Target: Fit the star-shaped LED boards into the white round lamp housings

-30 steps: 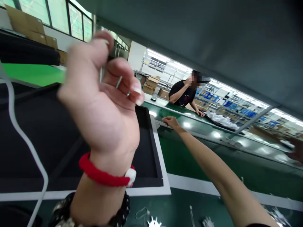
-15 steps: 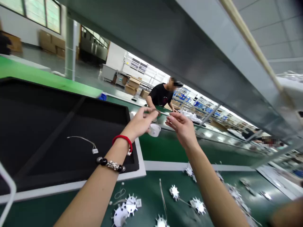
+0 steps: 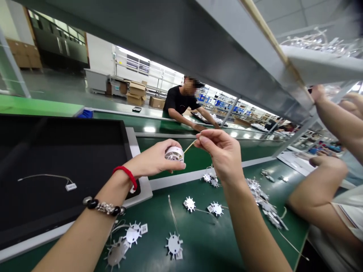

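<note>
My left hand (image 3: 163,156) holds a round white part (image 3: 174,154) between thumb and fingers, its open side facing up toward me. My right hand (image 3: 217,145) is closed in a pinch on a thin yellowish wire (image 3: 189,146), which runs down to the white part. Below my hands, spiked white discs with wires lie on the green table: one disc (image 3: 174,244) near the front, another (image 3: 189,204) behind it, and a third (image 3: 216,209) to the right. Two more overlap near my left forearm.
A black tray (image 3: 62,151) with a light rim holds one small wired piece (image 3: 70,186). A heap of discs (image 3: 262,200) lies at right, beside another person's arm (image 3: 317,189). A grey shelf (image 3: 147,45) hangs overhead. Someone in black (image 3: 178,102) leans across the far bench.
The white part is now upright in my left hand's grip, and my hands are farther apart with the wire stretched between them. The view has shifted right, bringing a nearby person's arms into sight.
</note>
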A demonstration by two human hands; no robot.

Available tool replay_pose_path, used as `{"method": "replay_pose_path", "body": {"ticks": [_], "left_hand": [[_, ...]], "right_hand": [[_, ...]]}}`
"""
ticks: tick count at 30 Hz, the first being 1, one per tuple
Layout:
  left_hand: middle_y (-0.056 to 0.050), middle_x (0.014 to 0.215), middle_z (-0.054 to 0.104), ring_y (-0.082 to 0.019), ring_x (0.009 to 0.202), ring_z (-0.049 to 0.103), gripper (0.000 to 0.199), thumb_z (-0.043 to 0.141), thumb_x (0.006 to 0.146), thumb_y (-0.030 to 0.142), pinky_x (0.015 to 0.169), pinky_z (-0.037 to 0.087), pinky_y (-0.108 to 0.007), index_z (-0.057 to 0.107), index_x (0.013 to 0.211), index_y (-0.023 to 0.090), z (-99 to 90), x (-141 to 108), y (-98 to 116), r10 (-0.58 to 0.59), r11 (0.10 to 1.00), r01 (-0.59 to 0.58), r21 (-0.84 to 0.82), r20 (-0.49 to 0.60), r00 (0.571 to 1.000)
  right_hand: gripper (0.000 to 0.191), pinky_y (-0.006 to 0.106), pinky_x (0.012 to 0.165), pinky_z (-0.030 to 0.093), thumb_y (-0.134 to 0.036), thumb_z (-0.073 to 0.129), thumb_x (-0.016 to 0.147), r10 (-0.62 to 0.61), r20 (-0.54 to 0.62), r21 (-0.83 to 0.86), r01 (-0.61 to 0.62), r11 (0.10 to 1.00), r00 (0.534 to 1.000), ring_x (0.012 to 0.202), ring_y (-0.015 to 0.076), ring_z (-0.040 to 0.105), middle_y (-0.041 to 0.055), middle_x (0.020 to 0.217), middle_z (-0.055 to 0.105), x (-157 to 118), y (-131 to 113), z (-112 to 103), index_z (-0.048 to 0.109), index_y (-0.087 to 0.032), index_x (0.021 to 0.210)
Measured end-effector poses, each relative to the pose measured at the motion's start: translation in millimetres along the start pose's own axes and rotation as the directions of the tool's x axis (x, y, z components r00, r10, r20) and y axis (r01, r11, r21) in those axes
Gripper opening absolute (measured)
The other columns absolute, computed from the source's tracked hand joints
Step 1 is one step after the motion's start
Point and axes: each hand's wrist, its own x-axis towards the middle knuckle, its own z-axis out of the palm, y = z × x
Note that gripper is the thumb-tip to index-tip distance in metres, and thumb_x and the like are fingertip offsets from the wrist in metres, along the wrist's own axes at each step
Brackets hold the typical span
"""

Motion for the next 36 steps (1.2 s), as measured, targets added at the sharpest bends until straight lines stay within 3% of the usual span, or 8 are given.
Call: {"method": "replay_pose_path", "body": {"ticks": [10, 16, 21, 26, 29, 31, 32, 36], "left_hand": [[-0.005, 0.094, 0.065, -0.02, 0.082, 0.067, 0.044, 0.086, 0.075, 0.035, 0.069, 0.064, -0.03, 0.066, 0.111, 0.02, 14.2, 2, -1, 0.009, 0.986, -0.026, -0.165, -0.104, 0.995], [-0.004, 0.09, 0.068, -0.021, 0.087, 0.07, 0.048, 0.091, 0.072, 0.035, 0.074, 0.064, -0.028, 0.064, 0.108, 0.02, 7.8, 0, 1, 0.038, 0.964, -0.082, -0.253, -0.171, 0.984], [-0.007, 0.083, 0.071, -0.022, 0.082, 0.071, 0.04, 0.088, 0.075, 0.034, 0.065, 0.065, -0.026, 0.062, 0.099, 0.016, 10.4, 1, 4, 0.051, 0.938, -0.113, -0.327, -0.192, 0.98], [-0.006, 0.076, 0.069, -0.024, 0.076, 0.072, 0.024, 0.08, 0.076, 0.025, 0.055, 0.063, -0.025, 0.064, 0.091, 0.016, 9.8, 1, 2, 0.045, 0.918, -0.152, -0.367, -0.285, 0.958], [-0.006, 0.074, 0.066, -0.025, 0.071, 0.072, 0.015, 0.076, 0.076, 0.02, 0.05, 0.062, -0.025, 0.065, 0.085, 0.016, 3.9, 0, 3, 0.057, 0.905, -0.213, -0.37, -0.39, 0.919], [-0.006, 0.074, 0.064, -0.025, 0.07, 0.072, 0.009, 0.073, 0.077, 0.019, 0.048, 0.061, -0.025, 0.065, 0.082, 0.016, -1.3, 0, 4, 0.074, 0.891, -0.268, -0.366, -0.467, 0.881], [-0.006, 0.074, 0.063, -0.026, 0.07, 0.072, 0.008, 0.072, 0.078, 0.019, 0.047, 0.061, -0.026, 0.065, 0.081, 0.017, -3.8, -1, 5, 0.083, 0.886, -0.293, -0.359, -0.499, 0.863], [-0.006, 0.074, 0.062, -0.028, 0.07, 0.072, 0.003, 0.07, 0.08, 0.018, 0.045, 0.061, -0.027, 0.066, 0.081, 0.018, -10.9, -3, 6, 0.114, 0.879, -0.362, -0.311, -0.599, 0.792]], "right_hand": [[0.007, 0.033, 0.074, 0.064, -0.014, 0.073, 0.083, -0.135, -0.03, -0.118, 0.131, 0.984, 0.99, 0.07, 0.0144, 0.072, -0.0005, 0.082, 0.074, 2, -5, -7, 0.071, -0.02, 0.084], [0.009, 0.033, 0.075, 0.065, -0.02, 0.078, 0.076, 0.013, -0.041, 0.027, -0.012, 1.0, 0.999, 0.071, 0.0141, 0.071, -0.0004, 0.08, 0.073, 16, 20, -15, 0.071, -0.019, 0.081], [0.016, 0.034, 0.078, 0.063, -0.025, 0.08, 0.072, 0.143, 0.041, 0.051, -0.145, 0.988, 0.989, 0.071, 0.0135, 0.07, -0.0006, 0.078, 0.072, 17, 39, -12, 0.069, -0.018, 0.081], [0.025, 0.033, 0.075, 0.061, -0.027, 0.076, 0.079, 0.291, 0.233, -0.072, -0.282, 0.957, 0.928, 0.072, 0.0146, 0.07, 0.0007, 0.079, 0.071, 16, 49, -14, 0.066, -0.016, 0.099], [0.023, 0.03, 0.066, 0.056, -0.029, 0.063, 0.091, 0.343, 0.283, -0.337, -0.242, 0.91, 0.895, 0.071, 0.016, 0.068, 0.0018, 0.079, 0.07, 13, 48, -14, 0.062, -0.016, 0.111], [0.019, 0.029, 0.062, 0.05, -0.03, 0.059, 0.094, 0.396, 0.406, -0.568, -0.112, 0.816, 0.824, 0.067, 0.0166, 0.064, 0.0019, 0.075, 0.069, 7, 41, -10, 0.065, -0.017, 0.108], [0.018, 0.029, 0.063, 0.049, -0.03, 0.06, 0.094, 0.448, 0.508, -0.641, -0.025, 0.767, 0.735, 0.069, 0.0175, 0.064, 0.0026, 0.078, 0.07, 2, 36, -6, 0.067, -0.018, 0.107], [0.019, 0.031, 0.082, 0.049, -0.018, 0.064, 0.092, 0.52, 0.824, -0.563, 0.214, 0.799, 0.225, 0.099, 0.0221, 0.067, 0.0047, 0.111, 0.074, -26, 10, 14, 0.071, -0.019, 0.11]]}}
